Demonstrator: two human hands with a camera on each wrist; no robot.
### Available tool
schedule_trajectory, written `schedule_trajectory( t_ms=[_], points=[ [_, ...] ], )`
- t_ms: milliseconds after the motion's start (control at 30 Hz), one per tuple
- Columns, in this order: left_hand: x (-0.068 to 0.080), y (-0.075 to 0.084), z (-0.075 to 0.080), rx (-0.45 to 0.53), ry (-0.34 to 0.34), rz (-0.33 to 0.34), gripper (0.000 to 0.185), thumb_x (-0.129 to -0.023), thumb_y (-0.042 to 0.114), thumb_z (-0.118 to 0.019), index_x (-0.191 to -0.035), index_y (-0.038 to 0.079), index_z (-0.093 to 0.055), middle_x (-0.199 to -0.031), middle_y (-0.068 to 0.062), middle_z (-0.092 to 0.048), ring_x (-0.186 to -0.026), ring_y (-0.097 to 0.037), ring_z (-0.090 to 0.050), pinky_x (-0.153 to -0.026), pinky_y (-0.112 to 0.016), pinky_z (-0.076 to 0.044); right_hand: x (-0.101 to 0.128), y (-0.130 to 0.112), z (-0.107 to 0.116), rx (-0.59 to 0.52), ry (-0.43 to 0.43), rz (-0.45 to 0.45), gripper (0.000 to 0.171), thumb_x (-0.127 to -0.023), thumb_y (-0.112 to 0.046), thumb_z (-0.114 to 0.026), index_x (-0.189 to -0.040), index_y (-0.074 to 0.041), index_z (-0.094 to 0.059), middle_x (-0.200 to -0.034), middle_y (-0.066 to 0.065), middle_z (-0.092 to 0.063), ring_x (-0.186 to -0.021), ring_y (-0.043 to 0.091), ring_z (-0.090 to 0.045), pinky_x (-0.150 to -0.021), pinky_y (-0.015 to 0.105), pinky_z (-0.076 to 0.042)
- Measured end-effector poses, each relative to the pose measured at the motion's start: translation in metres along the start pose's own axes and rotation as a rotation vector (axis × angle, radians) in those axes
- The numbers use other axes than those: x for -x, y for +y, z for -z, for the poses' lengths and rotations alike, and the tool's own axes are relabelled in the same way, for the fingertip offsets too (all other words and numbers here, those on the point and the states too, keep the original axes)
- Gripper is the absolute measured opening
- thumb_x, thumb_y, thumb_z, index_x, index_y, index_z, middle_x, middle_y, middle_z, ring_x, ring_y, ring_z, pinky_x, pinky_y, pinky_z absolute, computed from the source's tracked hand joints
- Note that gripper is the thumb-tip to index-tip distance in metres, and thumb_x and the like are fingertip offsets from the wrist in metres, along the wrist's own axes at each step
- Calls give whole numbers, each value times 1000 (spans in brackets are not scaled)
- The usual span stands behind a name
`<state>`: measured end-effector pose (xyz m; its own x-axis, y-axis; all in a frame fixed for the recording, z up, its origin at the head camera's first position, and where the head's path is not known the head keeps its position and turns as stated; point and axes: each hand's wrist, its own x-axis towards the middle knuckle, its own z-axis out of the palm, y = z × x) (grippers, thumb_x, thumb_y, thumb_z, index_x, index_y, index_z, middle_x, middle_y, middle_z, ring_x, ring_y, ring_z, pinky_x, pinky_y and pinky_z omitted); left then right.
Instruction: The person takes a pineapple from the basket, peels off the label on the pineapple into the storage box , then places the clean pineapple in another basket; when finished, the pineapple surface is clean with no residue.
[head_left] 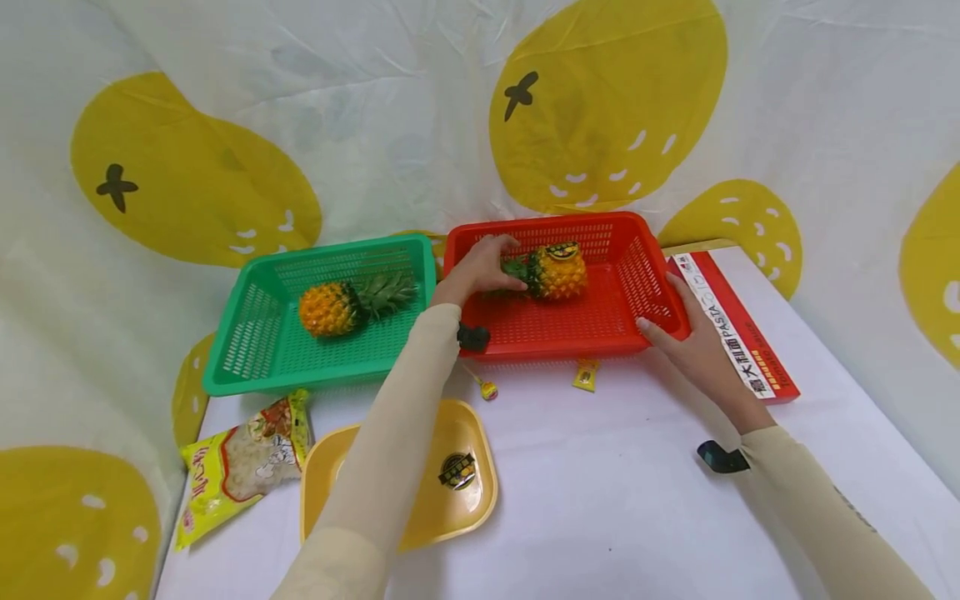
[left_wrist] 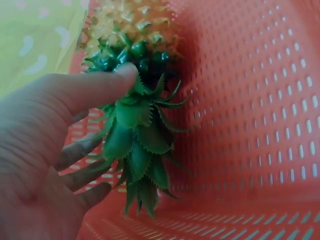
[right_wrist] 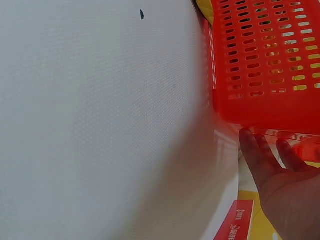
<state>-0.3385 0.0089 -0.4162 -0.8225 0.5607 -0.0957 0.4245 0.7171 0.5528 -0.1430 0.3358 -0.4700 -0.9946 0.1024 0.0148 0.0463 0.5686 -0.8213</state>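
Over at the far side of the table, a red basket sits a little right of centre, with a pineapple lying on its side in it, leaves pointing left. The person's left hand reaches in from the left, thumb and fingers spread on either side of those leaves rather than clenched round them; whether the thumb bears on them I can't tell. At the basket's near right corner rests the right hand, its fingers fairly straight along the outside and its thumb at the near rim.

Just left stands a green basket with a second pineapple on its side, leaves to the right. Beside the red basket, on the right, lies a red-and-white pasta box. Nearer, a lollipop and a small yellow packet lie before the red basket. A yellow tray sits near left, partly behind the left sleeve, with a yellow food bag farther left.
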Motion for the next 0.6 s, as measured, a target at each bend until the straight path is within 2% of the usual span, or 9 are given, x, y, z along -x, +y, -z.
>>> schedule_trajectory(
  t_ms=[133,267,433,533,600],
  points=[
    [-1,3,-4,-11,6,-8,79,-87,30,-90,-151,6,-52,-147,-11,-52,-134,-27,-47,-113,-40,-40,0,0,0,-3,-1,6,92,-99,-52,-69,-169,-44,-11,-162,16,-33,-139,40,-34,-90,46,-54],
    [-4,4,-9,-42,3,-12,80,-86,35,-90,-150,8,-52,-146,-10,-53,-133,-26,-47,-114,-41,-40,1,0,-1,-3,-4,4,92,-100,-51,-69,-170,-42,-10,-162,19,-32,-139,42,-33,-90,49,-55],
    [-8,6,-13,-71,-3,7,79,-85,40,-91,-148,11,-53,-145,-8,-54,-134,-26,-46,-115,-41,-38,1,0,-2,5,-3,-2,93,-99,-51,-70,-170,-44,-10,-162,18,-33,-140,41,-33,-88,45,-55],
    [-10,9,-15,-73,7,29,86,-82,47,-91,-150,12,-51,-145,-8,-53,-134,-26,-46,-115,-41,-38,0,-1,-1,2,-2,3,93,-99,-51,-71,-169,-44,-11,-162,17,-33,-140,40,-33,-88,44,-55],
    [-11,11,-15,-72,12,38,92,-81,50,-91,-153,14,-48,-147,-8,-52,-135,-26,-46,-116,-42,-37,1,-1,-1,-2,-1,7,93,-99,-50,-71,-170,-43,-11,-162,18,-33,-140,41,-33,-90,47,-56]
  ],
)
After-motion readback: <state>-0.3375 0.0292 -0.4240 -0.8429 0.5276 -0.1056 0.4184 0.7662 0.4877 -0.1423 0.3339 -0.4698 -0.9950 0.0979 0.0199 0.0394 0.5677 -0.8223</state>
